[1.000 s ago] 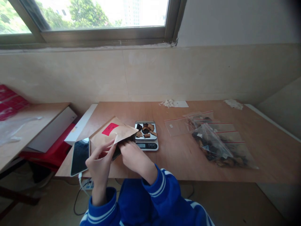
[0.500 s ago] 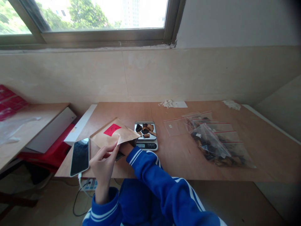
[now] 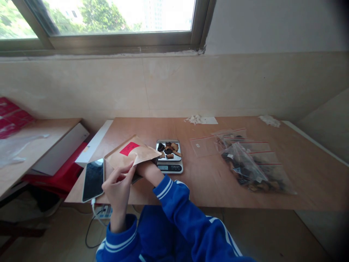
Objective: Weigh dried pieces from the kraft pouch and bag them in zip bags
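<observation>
Left hand (image 3: 118, 185) pinching kraft bag (image 3: 131, 154) mouth at bench (image 3: 207, 182) front-left corner; right hand (image 3: 143, 167) inside bag, grip hidden, beside scale (image 3: 169, 160)

Daylit window (image 3: 109, 22) above beige tiled wall (image 3: 218, 83); wooden table (image 3: 300, 174); tan floor (image 3: 49, 236)

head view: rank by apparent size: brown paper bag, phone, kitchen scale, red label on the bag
1. brown paper bag
2. phone and kitchen scale: look alike, and the phone sits nearer the camera, so unranked
3. red label, clearly smallest
</observation>
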Motion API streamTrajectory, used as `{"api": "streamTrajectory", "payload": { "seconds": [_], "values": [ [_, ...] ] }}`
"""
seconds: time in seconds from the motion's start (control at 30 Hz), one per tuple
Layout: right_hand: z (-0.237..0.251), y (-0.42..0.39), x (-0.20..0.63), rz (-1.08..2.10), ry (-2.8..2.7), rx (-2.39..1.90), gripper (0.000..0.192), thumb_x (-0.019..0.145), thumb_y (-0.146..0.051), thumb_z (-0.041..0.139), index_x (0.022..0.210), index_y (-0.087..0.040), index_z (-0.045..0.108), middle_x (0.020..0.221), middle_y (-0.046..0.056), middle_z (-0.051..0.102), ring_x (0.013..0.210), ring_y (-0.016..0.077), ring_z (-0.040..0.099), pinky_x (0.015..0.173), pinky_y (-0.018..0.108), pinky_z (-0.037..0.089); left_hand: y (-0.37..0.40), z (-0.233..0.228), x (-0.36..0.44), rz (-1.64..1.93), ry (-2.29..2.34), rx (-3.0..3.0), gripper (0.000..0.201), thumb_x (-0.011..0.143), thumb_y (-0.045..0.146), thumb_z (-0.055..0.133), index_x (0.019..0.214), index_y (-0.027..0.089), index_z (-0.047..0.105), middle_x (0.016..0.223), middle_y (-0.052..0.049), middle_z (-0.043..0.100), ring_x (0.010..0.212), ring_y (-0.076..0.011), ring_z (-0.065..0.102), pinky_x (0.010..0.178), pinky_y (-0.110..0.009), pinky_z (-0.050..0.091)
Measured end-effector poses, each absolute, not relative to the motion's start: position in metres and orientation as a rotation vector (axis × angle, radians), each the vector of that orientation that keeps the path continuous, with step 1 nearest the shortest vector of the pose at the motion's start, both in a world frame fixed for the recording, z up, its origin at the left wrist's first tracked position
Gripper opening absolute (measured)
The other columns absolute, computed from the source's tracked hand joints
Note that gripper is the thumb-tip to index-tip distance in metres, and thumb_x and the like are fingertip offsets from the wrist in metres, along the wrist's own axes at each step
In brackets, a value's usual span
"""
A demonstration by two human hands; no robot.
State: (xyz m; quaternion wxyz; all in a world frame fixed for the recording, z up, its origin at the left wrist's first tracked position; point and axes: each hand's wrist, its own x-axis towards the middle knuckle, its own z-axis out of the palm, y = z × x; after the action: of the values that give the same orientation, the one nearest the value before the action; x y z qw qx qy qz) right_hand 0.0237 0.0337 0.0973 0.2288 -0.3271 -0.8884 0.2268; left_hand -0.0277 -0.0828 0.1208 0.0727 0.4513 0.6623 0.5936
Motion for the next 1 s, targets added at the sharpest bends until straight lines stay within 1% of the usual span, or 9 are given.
{"api": "streamTrajectory", "payload": {
  "seconds": [0.1, 0.17, 0.23, 0.3, 0.37, 0.5, 0.73, 0.83, 1.0],
  "values": [
    [0.117, 0.017, 0.049, 0.594, -2.528, -0.918, 0.023, 0.087, -0.012, 0.062, 0.109, -0.014, 0.068, 0.127, 0.011, 0.066, 0.12, 0.0257, 0.058, 0.111, 0.039, 0.041, -0.083, 0.122, -0.029, 1.787, 2.001, 1.349, 0.029, 0.073, 0.043, 0.077, 0.089, 0.019, 0.079, 0.064, 0.0, 0.069, 0.048, -0.01, 0.052, 0.047, -0.022, 0.041],
    [0.127, 0.002, 0.069, 0.593, -2.5, -0.889, 0.032, 0.091, -0.008, 0.054, 0.121, -0.011, 0.063, 0.134, 0.014, 0.061, 0.122, 0.0243, 0.058, 0.109, 0.035, 0.043, -0.082, 0.122, -0.03, 1.794, 1.996, 1.357, 0.029, 0.074, 0.044, 0.077, 0.09, 0.019, 0.079, 0.068, 0.0, 0.071, 0.049, -0.01, 0.052, 0.048, -0.022, 0.042],
    [0.133, -0.012, 0.088, 0.592, -2.474, -0.887, 0.036, 0.091, -0.002, 0.047, 0.122, -0.011, 0.064, 0.128, 0.014, 0.065, 0.118, 0.0226, 0.06, 0.105, 0.034, 0.046, -0.081, 0.121, -0.03, 1.81, 1.98, 1.362, 0.029, 0.074, 0.043, 0.076, 0.09, 0.019, 0.078, 0.071, -0.001, 0.072, 0.049, -0.01, 0.053, 0.048, -0.022, 0.042],
    [0.137, -0.023, 0.103, 0.601, -2.419, -0.861, 0.036, 0.092, -0.001, 0.044, 0.116, -0.014, 0.067, 0.119, 0.011, 0.069, 0.114, 0.0212, 0.062, 0.102, 0.035, 0.048, -0.08, 0.12, -0.03, 1.824, 1.966, 1.362, 0.029, 0.075, 0.042, 0.076, 0.091, 0.019, 0.078, 0.074, -0.002, 0.073, 0.051, -0.01, 0.054, 0.048, -0.022, 0.042],
    [0.139, -0.031, 0.117, 0.622, -2.307, -0.821, 0.032, 0.096, -0.006, 0.044, 0.113, -0.016, 0.068, 0.115, 0.009, 0.071, 0.111, 0.0201, 0.062, 0.099, 0.036, 0.05, -0.08, 0.12, -0.031, 1.824, 1.968, 1.355, 0.029, 0.074, 0.042, 0.076, 0.091, 0.018, 0.078, 0.074, -0.002, 0.073, 0.051, -0.0099, 0.054, 0.048, -0.022, 0.042],
    [0.137, -0.042, 0.146, 0.636, -2.069, -0.825, 0.027, 0.099, -0.016, 0.047, 0.117, -0.019, 0.067, 0.111, 0.007, 0.072, 0.105, 0.0194, 0.064, 0.094, 0.036, 0.051, -0.08, 0.122, -0.031, 1.811, 2.002, 1.315, 0.031, 0.073, 0.042, 0.076, 0.092, 0.018, 0.078, 0.071, -0.002, 0.072, 0.049, -0.0094, 0.052, 0.048, -0.022, 0.041],
    [0.101, -0.031, 0.201, 0.483, -1.847, -1.066, 0.015, 0.096, -0.025, 0.055, 0.1, -0.022, 0.07, 0.098, 0.006, 0.072, 0.093, 0.0203, 0.067, 0.084, 0.033, 0.053, -0.079, 0.125, -0.03, 1.859, 1.965, 1.265, 0.03, 0.071, 0.04, 0.079, 0.09, 0.018, 0.078, 0.062, 0.001, 0.067, 0.048, -0.0082, 0.047, 0.047, -0.021, 0.039],
    [0.083, -0.017, 0.213, 0.386, -1.874, -1.226, 0.016, 0.096, -0.024, 0.055, 0.098, -0.02, 0.07, 0.096, 0.007, 0.07, 0.089, 0.0202, 0.067, 0.078, 0.031, 0.052, -0.08, 0.124, -0.031, 1.855, 1.956, 1.26, 0.03, 0.071, 0.04, 0.078, 0.091, 0.018, 0.079, 0.063, 0.001, 0.068, 0.048, -0.0074, 0.047, 0.046, -0.021, 0.038],
    [0.065, 0.0, 0.213, 0.192, -1.958, -1.427, 0.018, 0.096, -0.019, 0.053, 0.1, -0.02, 0.07, 0.096, 0.006, 0.07, 0.091, 0.0212, 0.065, 0.078, 0.031, 0.048, -0.081, 0.127, -0.032, 1.857, 1.949, 1.264, 0.03, 0.071, 0.039, 0.079, 0.092, 0.018, 0.078, 0.063, 0.001, 0.067, 0.049, -0.0074, 0.047, 0.047, -0.021, 0.039]
  ]
}}
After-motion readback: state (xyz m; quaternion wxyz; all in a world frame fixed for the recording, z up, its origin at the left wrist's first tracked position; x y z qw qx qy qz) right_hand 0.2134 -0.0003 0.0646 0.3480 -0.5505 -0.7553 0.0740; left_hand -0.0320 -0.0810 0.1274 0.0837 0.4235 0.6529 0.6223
